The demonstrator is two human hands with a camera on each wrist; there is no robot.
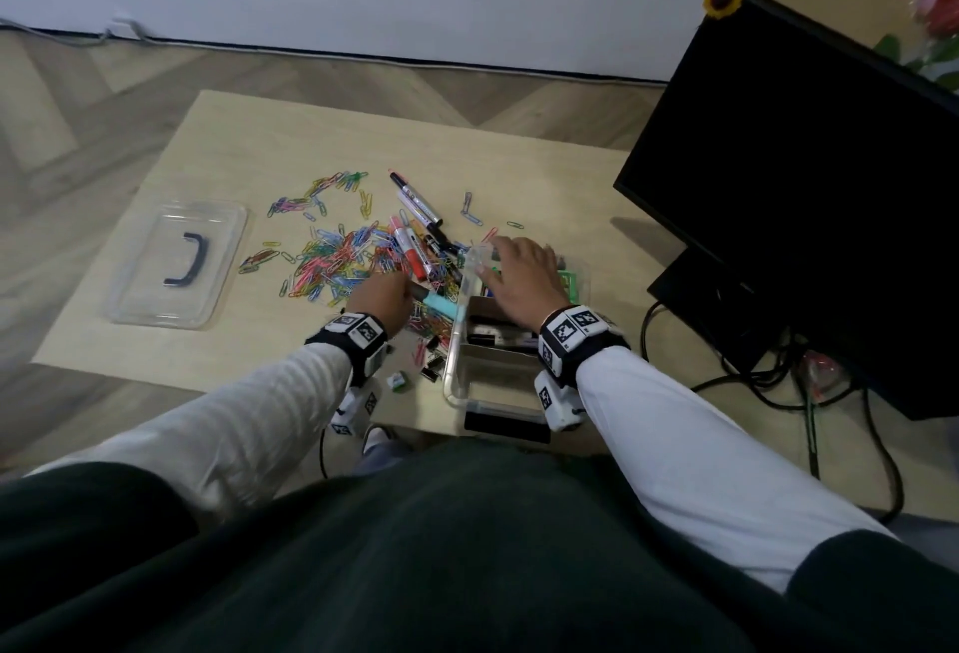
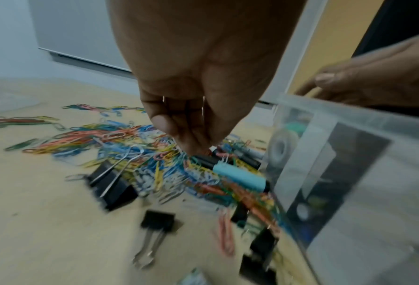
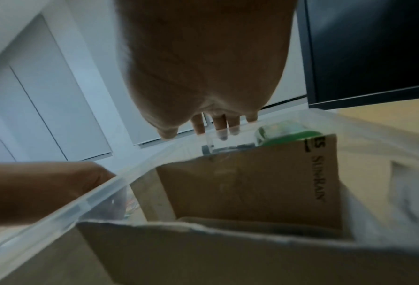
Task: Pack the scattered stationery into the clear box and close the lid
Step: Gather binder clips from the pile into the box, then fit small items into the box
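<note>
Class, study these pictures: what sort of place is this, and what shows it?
Probably a home or small office room: a low wooden table strewn with paper clips and markers, a dark monitor with trailing cables, and wood-pattern flooring.

Near the middle of the frame, the left hand (image 1: 381,302) is reaching into the heap of multicoloured paper clips (image 1: 337,258) on the pale wooden counter (image 1: 233,154), its fingers curling at the dark end of a light blue marker (image 1: 441,307) that is lying against the clear plastic box (image 1: 454,367). The right hand (image 1: 524,284) is hovering over the box with fingers spread, above a brown cardboard carton (image 1: 498,354) inside. Several more markers (image 1: 420,221) are lying above the hands. The clear lid with a dark handle (image 1: 176,263) is sitting at centre left. A black monitor (image 1: 809,185) is filling the right side.
</note>
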